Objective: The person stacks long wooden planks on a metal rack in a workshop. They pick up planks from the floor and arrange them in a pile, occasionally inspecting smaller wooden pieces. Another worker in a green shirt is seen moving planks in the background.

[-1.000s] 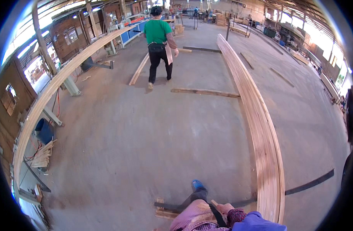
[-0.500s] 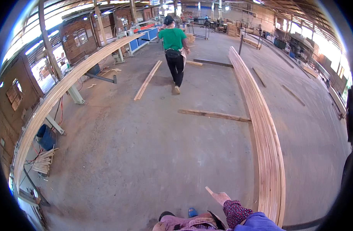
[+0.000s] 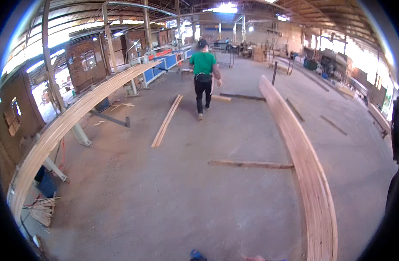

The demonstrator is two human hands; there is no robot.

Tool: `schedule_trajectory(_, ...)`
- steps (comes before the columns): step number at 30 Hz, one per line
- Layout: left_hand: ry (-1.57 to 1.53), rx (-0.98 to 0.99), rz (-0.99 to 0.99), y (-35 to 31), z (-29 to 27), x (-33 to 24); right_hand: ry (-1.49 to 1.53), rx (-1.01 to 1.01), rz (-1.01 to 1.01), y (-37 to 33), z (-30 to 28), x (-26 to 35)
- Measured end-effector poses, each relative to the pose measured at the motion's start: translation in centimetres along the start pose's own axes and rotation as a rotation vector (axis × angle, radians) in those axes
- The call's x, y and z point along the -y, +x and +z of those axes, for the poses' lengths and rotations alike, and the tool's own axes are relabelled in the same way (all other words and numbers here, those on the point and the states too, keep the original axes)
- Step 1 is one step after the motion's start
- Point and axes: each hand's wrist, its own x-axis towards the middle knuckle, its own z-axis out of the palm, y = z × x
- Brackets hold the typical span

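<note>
Only a blurred sliver of my right hand (image 3: 253, 258) shows at the lower edge, and its fingers cannot be made out. My left hand is out of view. Close to the right hand, a long stack of wooden boards (image 3: 310, 182) runs away from me along the right. A dark wooden crosspiece (image 3: 251, 164) sticks out from under it to the left. The tip of a blue slipper (image 3: 197, 255) shows at the bottom.
A person in a green shirt (image 3: 203, 64) walks ahead. Two thin boards (image 3: 167, 122) lie on the floor. Long boards (image 3: 80, 102) rest on stands at left, above a blue bin (image 3: 46, 182) and a bundle of sticks (image 3: 42, 211). Blue machines (image 3: 164, 62) stand farther back.
The view has tilted up. My right hand, which held a small wooden strip, has dropped almost out of the picture. The person in green has walked farther off.
</note>
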Motion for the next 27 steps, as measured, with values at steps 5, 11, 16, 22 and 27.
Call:
schedule_trajectory(5, -0.047, -0.079, -0.149, 5.4, -9.5, -0.9, 0.302, -0.028, 0.323, 0.0, -13.3, 15.8)
schedule_trajectory(11, -0.088, -0.093, -0.193, 13.3, -15.4, -3.7, 0.286, -0.021, 0.382, 6.9, -20.9, 23.0)
schedule_trajectory(16, -0.074, -0.042, -0.095, 21.1, -16.9, -10.3, 0.262, 0.013, 0.372, 13.4, -23.6, 26.0)
schedule_trajectory(22, -0.004, 0.001, -0.012, 28.1, -20.6, -17.4, 0.2, 0.032, 0.462, 21.7, -33.7, 37.3)
schedule_trajectory(27, -0.013, 0.06, 0.024, 33.9, -22.7, -21.9, 0.132, 0.01, 0.177, 38.6, -36.7, 36.2)
